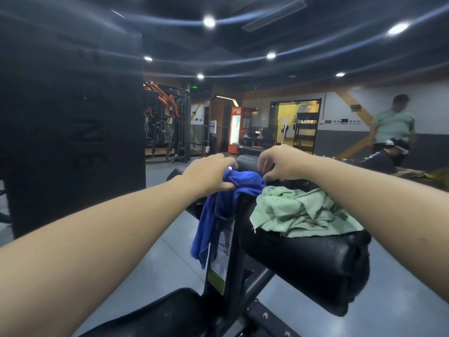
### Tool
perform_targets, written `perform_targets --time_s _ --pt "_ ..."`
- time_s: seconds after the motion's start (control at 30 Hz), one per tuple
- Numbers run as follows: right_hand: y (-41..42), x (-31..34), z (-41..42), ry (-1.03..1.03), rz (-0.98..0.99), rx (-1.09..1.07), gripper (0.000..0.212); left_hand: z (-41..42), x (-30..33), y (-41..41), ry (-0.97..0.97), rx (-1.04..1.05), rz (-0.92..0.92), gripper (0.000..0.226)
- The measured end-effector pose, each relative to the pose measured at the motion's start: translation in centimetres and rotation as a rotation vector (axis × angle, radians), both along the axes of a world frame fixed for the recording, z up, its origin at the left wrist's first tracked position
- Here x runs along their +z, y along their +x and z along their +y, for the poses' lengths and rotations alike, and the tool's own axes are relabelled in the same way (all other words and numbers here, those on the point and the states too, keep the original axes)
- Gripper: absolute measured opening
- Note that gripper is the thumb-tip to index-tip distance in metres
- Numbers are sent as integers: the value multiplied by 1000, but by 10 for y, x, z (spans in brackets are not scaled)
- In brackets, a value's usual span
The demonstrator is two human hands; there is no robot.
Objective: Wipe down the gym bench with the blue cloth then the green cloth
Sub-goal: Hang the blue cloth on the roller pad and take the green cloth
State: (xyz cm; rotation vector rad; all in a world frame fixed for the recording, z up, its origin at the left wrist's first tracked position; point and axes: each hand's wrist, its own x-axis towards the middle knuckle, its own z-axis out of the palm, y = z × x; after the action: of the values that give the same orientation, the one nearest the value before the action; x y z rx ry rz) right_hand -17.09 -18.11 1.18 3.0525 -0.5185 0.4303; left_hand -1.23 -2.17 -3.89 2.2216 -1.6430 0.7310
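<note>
Left hand (209, 172) fingers clamp blue cloth (218, 205); right hand (279, 164) fingers pinch its far edge.

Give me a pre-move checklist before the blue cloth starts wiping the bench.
1. Left hand grips the blue cloth: ok.
2. Right hand pinches the same cloth: ok.
3. Blue cloth spread for wiping: not ok, bunched and hanging down the frame.
4. Green cloth off the surface to be wiped: not ok, lies crumpled on the black pad.
5. Pad dirty or damp: cannot tell.
</note>
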Motion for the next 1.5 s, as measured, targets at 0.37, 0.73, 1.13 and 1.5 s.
perform_targets --time_s 0.37,0.73,1.13,1.5 --pt "-43 8 10 -5 23 27 9 20 -4 -20 65 -6 -26 47" --pt "-113 13 49 18 42 1 14 41 2 -83 21 -200 -16 31" --pt "-153 -3 70 -121 166 -74 40 45 -2 -125 138 -186 -2 49" --pt "-136 -20 104 -167 -41 40 22 99 1 -116 -5 -96 -96 12"
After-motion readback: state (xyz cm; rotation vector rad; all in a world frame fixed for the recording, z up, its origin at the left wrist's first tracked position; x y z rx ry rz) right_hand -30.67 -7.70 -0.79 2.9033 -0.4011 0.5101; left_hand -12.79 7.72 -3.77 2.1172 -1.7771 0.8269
